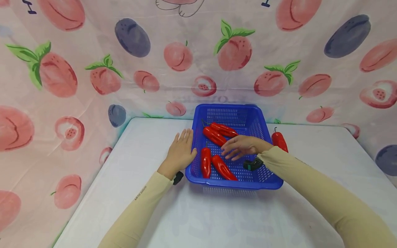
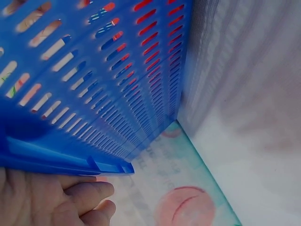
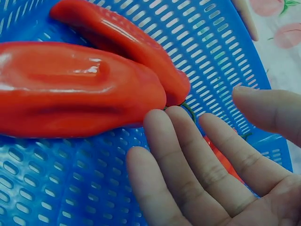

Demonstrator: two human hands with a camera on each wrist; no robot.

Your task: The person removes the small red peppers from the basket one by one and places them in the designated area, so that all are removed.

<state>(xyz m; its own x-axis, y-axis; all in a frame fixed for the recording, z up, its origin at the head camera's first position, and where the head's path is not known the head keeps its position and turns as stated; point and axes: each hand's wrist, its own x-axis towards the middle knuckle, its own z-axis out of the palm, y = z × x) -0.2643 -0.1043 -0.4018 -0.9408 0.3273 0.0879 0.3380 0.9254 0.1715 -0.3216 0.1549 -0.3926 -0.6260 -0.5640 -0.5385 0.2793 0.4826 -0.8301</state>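
Note:
A blue plastic basket (image 1: 235,185) with slotted walls holds several glossy red chili peppers (image 1: 206,162). My left hand (image 1: 180,151) rests along the basket's left rim, its fingers extended; the left wrist view has that hand (image 2: 42,200) just under the rim. Inside the basket, my right hand (image 1: 243,144) hovers with spread, slightly bent fingers and nothing in its grasp. In the right wrist view, its fingertips (image 3: 155,120) are close to the end of a large red pepper (image 3: 80,89); whether they touch is unclear. A second pepper (image 3: 127,40) lies beside that one.
Another red pepper (image 1: 280,141) lies on the white table (image 1: 149,134) outside the basket's right wall, partly hidden by the right sleeve. A fruit-patterned cloth (image 1: 192,27) hangs behind the table and along its left side.

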